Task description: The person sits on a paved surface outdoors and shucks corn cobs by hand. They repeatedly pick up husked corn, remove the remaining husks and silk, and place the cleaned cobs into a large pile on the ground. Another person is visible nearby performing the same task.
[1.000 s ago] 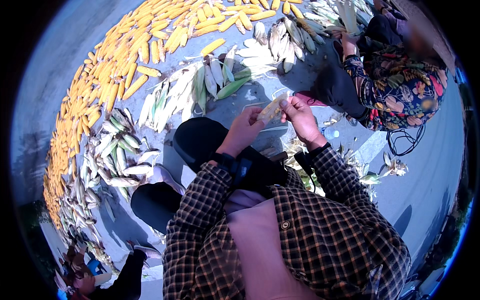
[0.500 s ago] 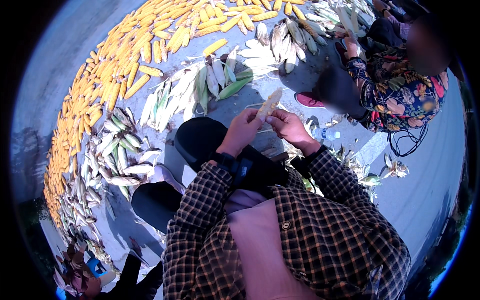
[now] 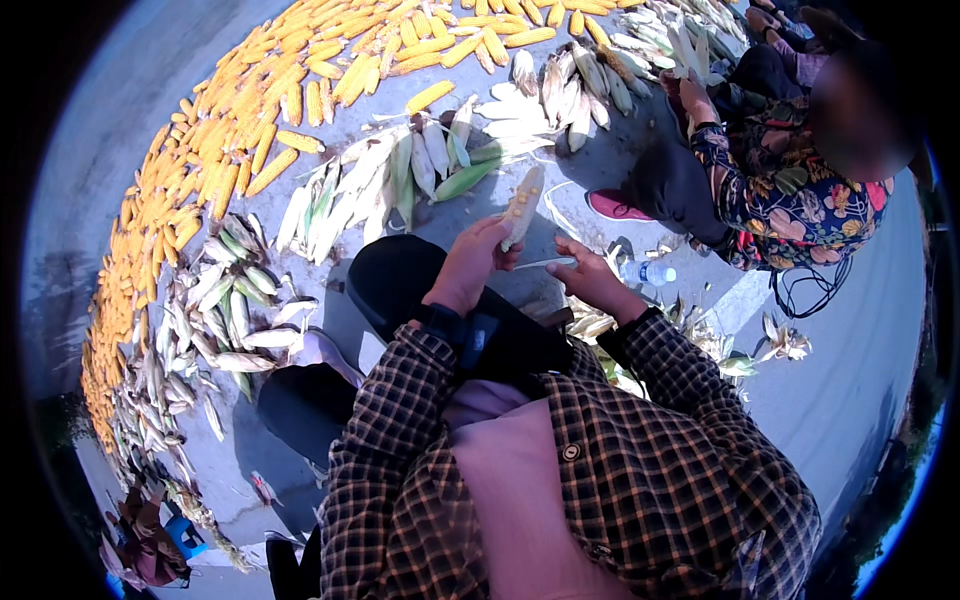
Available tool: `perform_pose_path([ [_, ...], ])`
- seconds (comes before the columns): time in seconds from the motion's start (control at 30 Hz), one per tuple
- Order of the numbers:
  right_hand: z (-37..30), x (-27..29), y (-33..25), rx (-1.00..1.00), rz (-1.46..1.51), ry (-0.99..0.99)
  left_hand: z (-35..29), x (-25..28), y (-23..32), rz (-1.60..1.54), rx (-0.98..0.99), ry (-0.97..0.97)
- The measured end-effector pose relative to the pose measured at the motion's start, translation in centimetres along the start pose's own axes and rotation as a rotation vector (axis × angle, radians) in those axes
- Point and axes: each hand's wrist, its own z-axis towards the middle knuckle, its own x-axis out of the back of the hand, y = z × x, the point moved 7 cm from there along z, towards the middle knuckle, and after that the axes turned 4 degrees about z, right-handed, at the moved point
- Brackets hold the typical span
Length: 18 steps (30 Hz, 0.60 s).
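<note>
My left hand point(image 3: 470, 268) is closed round the lower end of a corn cob point(image 3: 524, 200), which points up and away from me. The cob is pale, with only scattered yellow kernels on it. To its right, my right hand point(image 3: 598, 282) is apart from the cob. A thin pale strip of husk point(image 3: 543, 263) runs from beside my left fingers to my right thumb and fingers, which close on it. Beyond the cob lies a row of corn ears in husks point(image 3: 425, 160).
Husked yellow corn point(image 3: 240, 130) spreads in a wide arc at left and far. Unhusked ears point(image 3: 235, 300) lie by my left foot. At right are a clear bottle point(image 3: 650, 271), loose husks point(image 3: 735, 360), a black cord point(image 3: 815, 290) and a seated person in a flowered top point(image 3: 790, 195).
My right hand has drawn away from the cob to the right and down, with the pale strip now showing. My left hand has shifted slightly left, and the cob stands more upright.
</note>
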Motion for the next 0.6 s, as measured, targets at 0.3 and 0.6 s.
perform_pose_path([
  [0.3, 1.5, -1.1, -6.5, 0.146, 0.823, -0.144, -0.1, -0.6, -0.6, 0.448, -0.022, 0.052],
  [0.6, 1.2, -1.5, -6.1, 0.087, 0.651, 0.000, 0.5, -1.7, -0.7, 0.509, -0.315, 0.050],
])
